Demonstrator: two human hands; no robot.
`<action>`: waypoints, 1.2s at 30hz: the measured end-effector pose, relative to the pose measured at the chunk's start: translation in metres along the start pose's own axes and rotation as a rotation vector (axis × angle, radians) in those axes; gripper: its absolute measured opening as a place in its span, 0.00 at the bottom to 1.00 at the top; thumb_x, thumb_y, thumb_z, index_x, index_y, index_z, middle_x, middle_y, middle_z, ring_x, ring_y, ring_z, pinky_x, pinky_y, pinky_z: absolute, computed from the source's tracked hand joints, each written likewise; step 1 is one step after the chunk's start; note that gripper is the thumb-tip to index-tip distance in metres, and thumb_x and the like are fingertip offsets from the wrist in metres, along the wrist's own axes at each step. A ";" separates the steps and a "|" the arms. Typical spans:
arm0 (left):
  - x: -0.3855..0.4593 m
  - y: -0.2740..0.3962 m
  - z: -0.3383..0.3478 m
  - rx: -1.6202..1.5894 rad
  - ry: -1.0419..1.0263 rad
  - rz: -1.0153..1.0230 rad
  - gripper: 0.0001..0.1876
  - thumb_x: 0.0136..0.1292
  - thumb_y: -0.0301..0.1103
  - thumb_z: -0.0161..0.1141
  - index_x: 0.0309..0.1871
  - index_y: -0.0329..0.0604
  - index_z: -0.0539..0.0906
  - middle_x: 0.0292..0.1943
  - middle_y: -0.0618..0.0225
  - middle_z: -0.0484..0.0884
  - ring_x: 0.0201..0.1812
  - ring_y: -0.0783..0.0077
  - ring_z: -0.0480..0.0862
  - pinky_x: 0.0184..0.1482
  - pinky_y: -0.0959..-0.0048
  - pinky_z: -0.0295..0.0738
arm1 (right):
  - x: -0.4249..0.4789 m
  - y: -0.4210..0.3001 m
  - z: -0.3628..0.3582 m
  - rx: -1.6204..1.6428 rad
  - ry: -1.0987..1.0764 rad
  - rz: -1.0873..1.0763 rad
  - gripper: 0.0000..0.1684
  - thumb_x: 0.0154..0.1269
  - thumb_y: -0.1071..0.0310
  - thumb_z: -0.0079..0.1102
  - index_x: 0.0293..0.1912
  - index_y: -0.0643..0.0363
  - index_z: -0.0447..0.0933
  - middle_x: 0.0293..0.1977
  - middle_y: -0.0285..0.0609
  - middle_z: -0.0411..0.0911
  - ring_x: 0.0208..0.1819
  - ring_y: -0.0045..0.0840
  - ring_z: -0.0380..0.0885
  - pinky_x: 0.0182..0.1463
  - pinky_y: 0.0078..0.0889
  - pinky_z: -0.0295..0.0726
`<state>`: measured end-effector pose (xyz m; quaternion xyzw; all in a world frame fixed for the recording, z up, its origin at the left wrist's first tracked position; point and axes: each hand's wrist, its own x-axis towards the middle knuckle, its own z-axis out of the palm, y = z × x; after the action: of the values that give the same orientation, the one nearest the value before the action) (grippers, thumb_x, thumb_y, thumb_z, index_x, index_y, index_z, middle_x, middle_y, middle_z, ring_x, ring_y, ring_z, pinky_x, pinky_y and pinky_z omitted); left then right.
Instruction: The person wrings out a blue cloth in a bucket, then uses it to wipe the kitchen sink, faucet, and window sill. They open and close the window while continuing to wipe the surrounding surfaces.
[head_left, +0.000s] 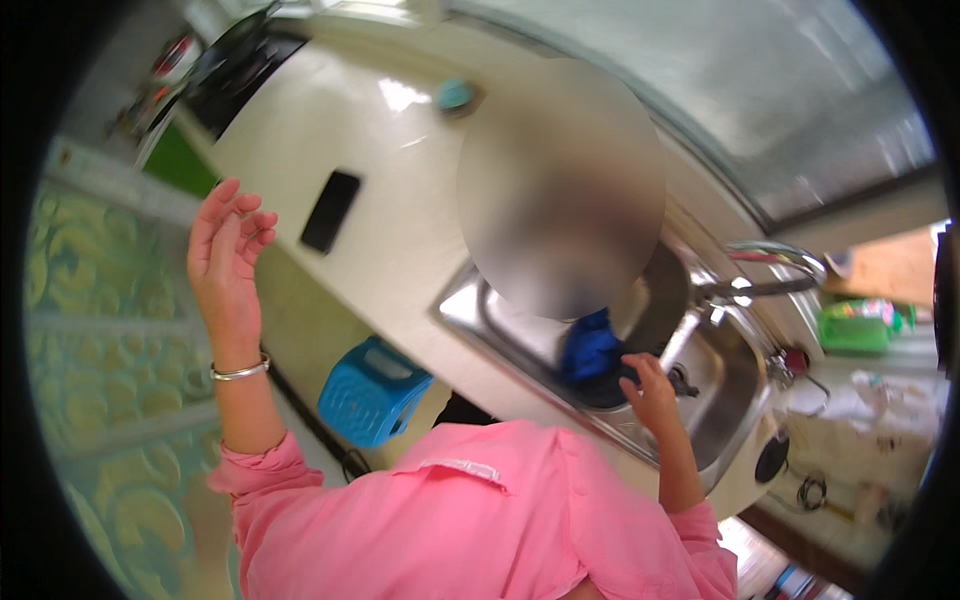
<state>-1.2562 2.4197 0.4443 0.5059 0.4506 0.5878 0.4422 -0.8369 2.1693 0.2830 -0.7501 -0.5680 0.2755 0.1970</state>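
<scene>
My left hand (229, 240) is raised at the left, beyond the counter edge. Its fingers are apart and loosely curled around nothing, and a silver bangle (240, 369) circles the wrist. Over the double-basin steel sink (724, 442), my right hand (651, 390) hangs near the divider (681, 337) with finger and thumb apart. Just left of those fingertips, a blue cloth (589, 351) lies bunched in the left basin, with darker material below it. A blurred oval patch hides part of that basin and the counter behind it.
A black smartphone (331, 211) lies on the pale counter (390, 247). A turquoise object (454, 96) sits farther back. The curved faucet (780, 281) arches above the sink's far side. Below the counter's front edge stands a blue plastic stool (371, 394). A gas stove (240, 75) occupies the far left.
</scene>
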 end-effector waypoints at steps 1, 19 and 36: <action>-0.014 0.003 -0.024 0.014 0.090 -0.012 0.15 0.66 0.27 0.47 0.56 0.36 0.71 0.43 0.66 0.78 0.40 0.73 0.79 0.44 0.76 0.74 | 0.014 0.005 0.013 -0.041 -0.049 -0.047 0.24 0.53 0.69 0.61 0.52 0.54 0.70 0.50 0.50 0.69 0.51 0.43 0.70 0.54 0.38 0.70; -0.283 0.098 -0.196 0.307 0.814 0.099 0.11 0.66 0.26 0.45 0.48 0.37 0.75 0.37 0.68 0.77 0.34 0.76 0.79 0.39 0.79 0.74 | 0.086 0.091 0.136 -0.425 -0.270 0.235 0.29 0.45 0.63 0.59 0.51 0.56 0.72 0.44 0.55 0.76 0.50 0.44 0.74 0.55 0.38 0.72; -0.130 0.030 -0.301 0.348 0.434 0.015 0.10 0.67 0.27 0.44 0.43 0.36 0.77 0.33 0.67 0.78 0.31 0.77 0.78 0.35 0.78 0.75 | 0.101 -0.160 -0.053 1.514 0.185 -0.391 0.28 0.61 0.54 0.52 0.57 0.57 0.66 0.52 0.44 0.72 0.54 0.35 0.70 0.55 0.40 0.73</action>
<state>-1.5443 2.2620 0.4236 0.4396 0.6253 0.5995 0.2376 -0.9014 2.3119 0.4019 -0.3183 -0.3287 0.4842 0.7458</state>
